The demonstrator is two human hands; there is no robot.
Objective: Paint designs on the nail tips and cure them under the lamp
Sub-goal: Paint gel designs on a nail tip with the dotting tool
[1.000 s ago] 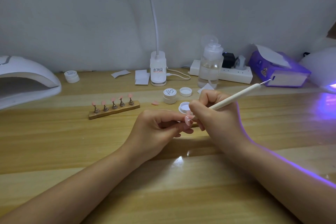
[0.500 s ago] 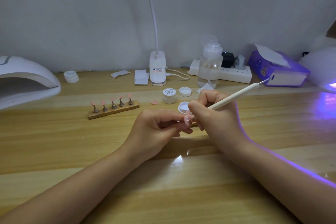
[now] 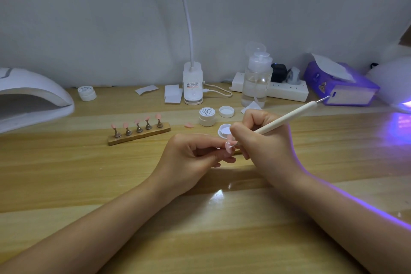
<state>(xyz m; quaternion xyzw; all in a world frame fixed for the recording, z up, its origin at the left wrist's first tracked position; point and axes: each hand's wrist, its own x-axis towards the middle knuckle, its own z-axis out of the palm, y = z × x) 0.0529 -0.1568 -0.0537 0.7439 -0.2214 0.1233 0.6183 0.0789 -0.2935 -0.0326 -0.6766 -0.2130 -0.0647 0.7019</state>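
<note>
Pale wood table (image 3: 89, 184) fills my view, bare and broad between my forearms. Just past that stretch, my left hand (image 3: 189, 158) pinches one pink nail tip (image 3: 229, 146) at its fingertips, and my right hand (image 3: 264, 144) grips one white pen (image 3: 287, 118), fingers curled round it, its lower end down at that tip; whether it touches I cannot tell. Its metal point sticks up to the right. Directly behind the hands sits one open white jar (image 3: 224, 129). Behind that stand one closed jar (image 3: 207, 116) and one loose lid (image 3: 226, 111), with one stray pink tip (image 3: 189, 125) lying just left of them. Left of these, one wooden stand (image 3: 139, 134) carries five pink tips on five pegs, with open table in front of it. At the left edge one white curing lamp (image 3: 33, 95) overhangs; a third jar (image 3: 87, 93) is beside it. Along the wall: one desk light base (image 3: 192, 83), one clear pump bottle (image 3: 256, 78), one power strip (image 3: 287, 91), one purple tissue box (image 3: 342, 87), and a second lamp (image 3: 395, 82) glowing violet at the right edge.
</note>
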